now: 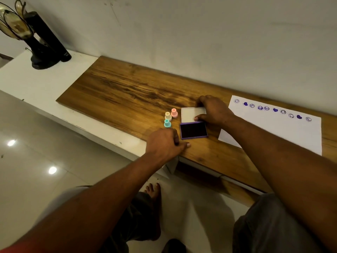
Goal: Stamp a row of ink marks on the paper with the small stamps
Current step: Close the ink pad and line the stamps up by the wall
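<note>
Stamps, three, stand upright in a tight cluster near the middle of the desk [118, 88], short of its front edge: teal [167, 123] nearest the front, cream [168, 115] behind it, pink [174, 113] just right of cream. Left hand [165, 143] rests on the front edge just in front of teal; fingers loosely bent, thumb pointing right, nothing held. Ink pad [193, 130] lies just right of the stamps, open, dark ink face up. Its lid [193, 115] is folded back behind it. Right hand [213, 110] pinches the lid, thumb on its near edge and fingers over the far edge. Paper [284, 132] lies at the right end, and the right forearm crosses its near-left corner. A row of ten purple marks [275, 110], faces and hearts, runs along its far edge.
</note>
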